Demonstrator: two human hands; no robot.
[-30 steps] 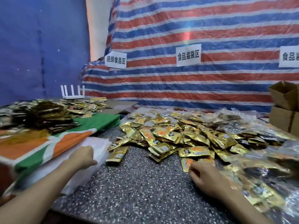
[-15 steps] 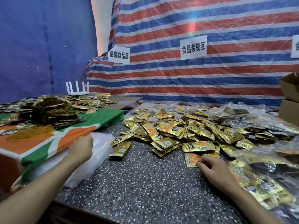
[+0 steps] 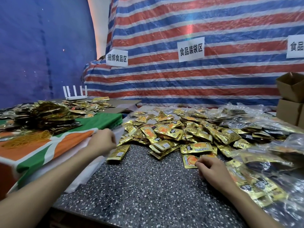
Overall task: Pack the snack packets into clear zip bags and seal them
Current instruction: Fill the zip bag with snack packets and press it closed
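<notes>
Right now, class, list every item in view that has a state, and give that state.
Left hand: curled on the empty bag stack; grip hidden.
Right hand: curled fingertips at a flat packet; grip unclear.
Snack packets: loose, heaped, unbagged.
Filled bags: packets inside; seals unreadable.
Cardboard box: flaps open.

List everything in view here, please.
gold foil snack packets: many, gold-orange, heaped mid-table
filled clear zip bags: several, clear, right side
empty clear plastic bags: stack, whitish, left table edge
bundled gold packets: heap, gold, on green-orange cloth
yellow rubber bands: heap, yellow, same cloth
white router: one, white, far left
brown cardboard boxes: two, brown, right
paper signs: three, white, on tarp
left hand: one, curled, over empty bags
right hand: one, curled, at nearest packet
</notes>
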